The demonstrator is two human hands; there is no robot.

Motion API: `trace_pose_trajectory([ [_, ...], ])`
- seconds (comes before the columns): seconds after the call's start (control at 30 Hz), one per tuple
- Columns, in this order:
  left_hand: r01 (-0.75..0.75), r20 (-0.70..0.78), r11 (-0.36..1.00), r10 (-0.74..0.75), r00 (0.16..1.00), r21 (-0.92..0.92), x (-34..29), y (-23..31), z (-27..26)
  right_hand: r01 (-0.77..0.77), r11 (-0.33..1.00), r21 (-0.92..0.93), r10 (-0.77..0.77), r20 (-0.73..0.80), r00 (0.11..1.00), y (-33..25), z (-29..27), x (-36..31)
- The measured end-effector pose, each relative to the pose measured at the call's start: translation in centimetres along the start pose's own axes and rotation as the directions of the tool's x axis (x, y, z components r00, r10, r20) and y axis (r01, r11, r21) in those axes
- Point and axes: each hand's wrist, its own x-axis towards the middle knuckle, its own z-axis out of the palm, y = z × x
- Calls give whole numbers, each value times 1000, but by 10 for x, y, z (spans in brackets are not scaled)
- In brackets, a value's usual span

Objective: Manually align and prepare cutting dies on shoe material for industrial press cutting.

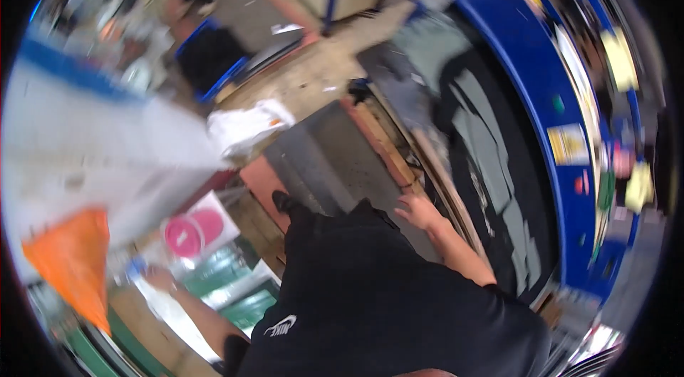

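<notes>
Standing with my arms apart in the head view, I have my left grip out to the left, just beside a small blue thing and over the top end of a white strip. The blue thing lies to the left of my fingers and slightly farther from me; blur hides its shape, and I cannot tell whether my fingers are closed on it. The white strip's long axis runs back toward me and to the right, roughly alongside my forearm. Green wrapped packs lie to the right of that hand, with a pink round thing beyond them against a white box. An orange bag shows farther left.

My right grip, fingers loosely spread and seemingly holding nothing, is well apart from the blue thing, at the near end of a wooden bar that slants away to the left; contact with the wood is unclear. My left hand is by far the nearer to the blue thing.
</notes>
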Motion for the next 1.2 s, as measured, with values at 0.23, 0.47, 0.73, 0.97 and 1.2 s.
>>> trace_pose_trajectory([
  [0.23,108,628,967,63,776,-231,-80,239,24,209,968,138,-143,-383,913,39,-44,-87],
  [0.47,69,793,811,546,270,-582,-149,547,61,-419,859,294,508,-592,626,111,-46,-212],
  [0.73,223,488,497,867,-97,-839,-233,830,102,-654,598,463,768,-565,302,106,1,-247],
  [0.97,-390,453,348,864,-220,-853,-296,999,167,-711,488,507,834,-511,208,102,-8,-238],
  [1.2,-512,435,324,893,-112,-796,-325,1029,195,-671,469,574,879,-380,289,124,-23,-250],
])
